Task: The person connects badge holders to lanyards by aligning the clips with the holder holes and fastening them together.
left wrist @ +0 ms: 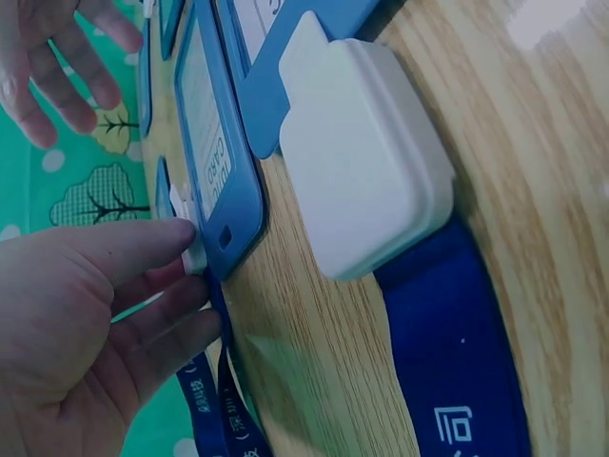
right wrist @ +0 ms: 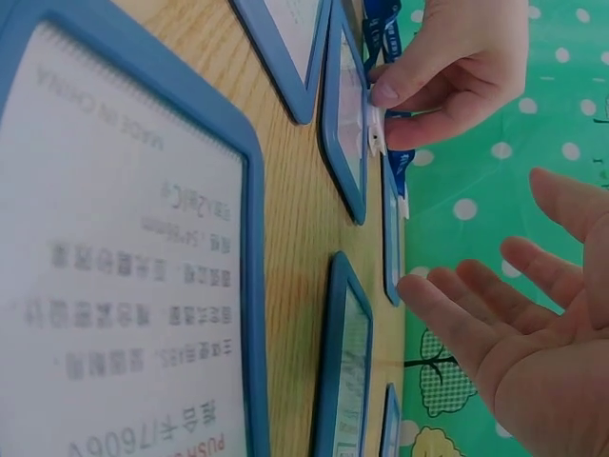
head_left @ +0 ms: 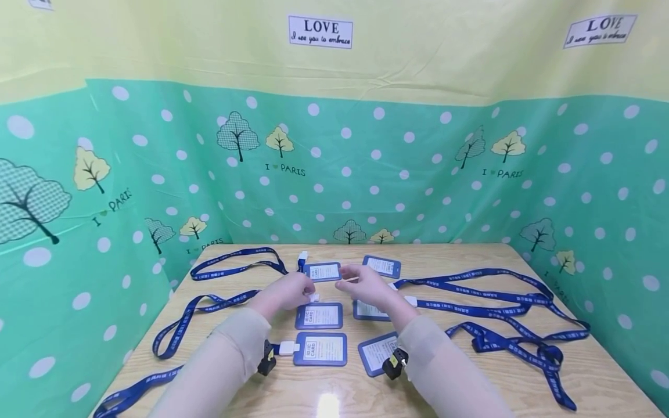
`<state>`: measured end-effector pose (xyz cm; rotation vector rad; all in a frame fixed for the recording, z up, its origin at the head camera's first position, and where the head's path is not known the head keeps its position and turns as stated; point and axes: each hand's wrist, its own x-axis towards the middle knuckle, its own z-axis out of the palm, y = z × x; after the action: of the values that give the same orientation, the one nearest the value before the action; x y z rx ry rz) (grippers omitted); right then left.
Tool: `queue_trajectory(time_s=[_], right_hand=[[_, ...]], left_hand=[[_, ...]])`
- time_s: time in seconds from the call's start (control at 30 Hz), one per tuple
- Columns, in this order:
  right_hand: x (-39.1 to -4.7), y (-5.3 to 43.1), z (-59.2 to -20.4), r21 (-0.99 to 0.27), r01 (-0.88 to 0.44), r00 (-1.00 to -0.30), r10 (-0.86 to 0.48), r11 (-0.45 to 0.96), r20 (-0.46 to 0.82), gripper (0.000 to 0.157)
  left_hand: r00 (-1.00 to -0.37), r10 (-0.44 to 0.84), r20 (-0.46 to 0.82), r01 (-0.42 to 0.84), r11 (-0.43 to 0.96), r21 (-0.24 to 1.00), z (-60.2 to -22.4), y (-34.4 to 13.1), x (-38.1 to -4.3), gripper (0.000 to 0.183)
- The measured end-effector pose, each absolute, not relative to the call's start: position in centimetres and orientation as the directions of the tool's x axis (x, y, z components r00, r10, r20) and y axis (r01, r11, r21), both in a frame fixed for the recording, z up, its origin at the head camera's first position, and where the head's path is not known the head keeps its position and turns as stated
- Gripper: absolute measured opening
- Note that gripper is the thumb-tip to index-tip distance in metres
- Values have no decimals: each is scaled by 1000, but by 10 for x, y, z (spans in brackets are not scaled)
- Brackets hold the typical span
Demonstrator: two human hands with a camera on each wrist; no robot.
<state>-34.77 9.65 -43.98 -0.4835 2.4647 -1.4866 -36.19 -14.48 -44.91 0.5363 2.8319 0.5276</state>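
My left hand (head_left: 292, 288) pinches a white plastic clip (left wrist: 193, 249) between thumb and fingers. That clip is on a blue printed lanyard (head_left: 225, 301), close to the slotted end of the middle blue card holder (head_left: 319, 316) in the left column. Open and empty, my right hand (head_left: 366, 284) hovers palm inward, fingers slightly bent, over the gap between the two columns. Just beyond it are the far left card holder (head_left: 323, 271) and the far right one (head_left: 381, 266). Below its wrist lies the middle right holder (head_left: 371, 310), partly covered by the arm.
Nearest in the left column, a card holder (head_left: 320, 349) has a white clip (head_left: 287, 348) at its end. The near right holder (head_left: 377, 352) lies tilted. More lanyards spread left and right, one bunched (head_left: 549, 354) at right. A patterned curtain (head_left: 345, 174) encloses the wooden table (head_left: 418, 261).
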Motion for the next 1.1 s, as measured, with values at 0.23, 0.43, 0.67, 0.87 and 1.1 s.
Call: queue_trajectory(time_s=[0.23,0.43,0.67,0.87,1.1], right_hand=[[-350,98,-444,-882,-171,-917,-398,438,-20,56],[-349,99,-443,-877,-178,-918,-397,447,-16,56],[-348,99,-445,-877,-169,-921,-390,450,-23,60],[-349,99,-446,-877,-169,-922,-387,451,-21,58],[-349,96,-446,-878,-180,-920,-393,444,-10,54]], left_hand=[[-914,377,-147,303,879,369,-451,-144,-364,17],[-916,370,-154,295,883,364,-450,-143,-363,18],[-912,379,-155,307,884,353,-448,-142,-360,19],[-912,386,-140,319,880,351,-446,-143,-359,18],[-912,389,-129,326,879,348,-448,-145,-361,17]])
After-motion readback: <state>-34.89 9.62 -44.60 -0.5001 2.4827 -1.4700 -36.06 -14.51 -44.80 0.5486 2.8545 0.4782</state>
